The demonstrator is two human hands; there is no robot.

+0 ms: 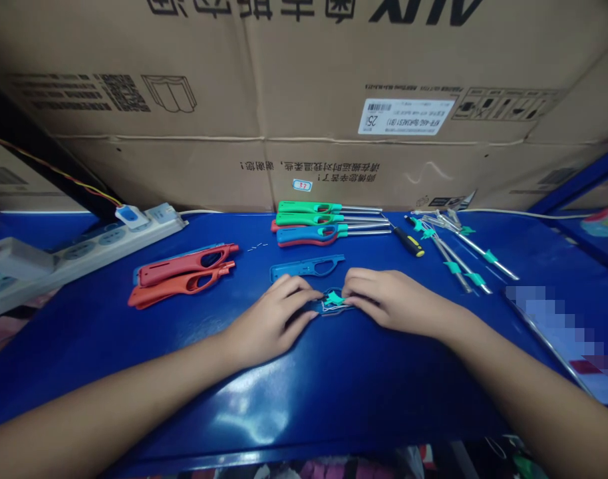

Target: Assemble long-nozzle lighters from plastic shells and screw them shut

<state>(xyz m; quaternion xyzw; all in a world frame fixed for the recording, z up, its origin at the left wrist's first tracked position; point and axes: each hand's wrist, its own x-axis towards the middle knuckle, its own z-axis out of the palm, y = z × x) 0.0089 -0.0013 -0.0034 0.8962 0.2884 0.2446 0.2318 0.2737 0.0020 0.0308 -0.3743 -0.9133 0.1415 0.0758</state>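
Observation:
Both hands work at a blue half shell (pixel 340 291) lying on the blue table, with a teal trigger piece (pixel 334 299) and thin white wires showing in its opening. My left hand (pixel 284 309) grips the left part of the shell, its thumb and fingertips at the edge and its palm hiding much of it. From the right, my right hand (pixel 384 297) pinches at the shell beside the teal piece; what lies between its fingertips is small and partly covered. Just behind them rests a second blue half shell (pixel 308 267).
Red and orange shells (pixel 184 269) lie left, near a white power strip (pixel 109 243). Assembled green and blue lighters (pixel 308 223), a screwdriver (pixel 408 241) and metal rods with teal pieces (pixel 446 256) lie behind and right. A cardboard box (pixel 304 73) stands at the back.

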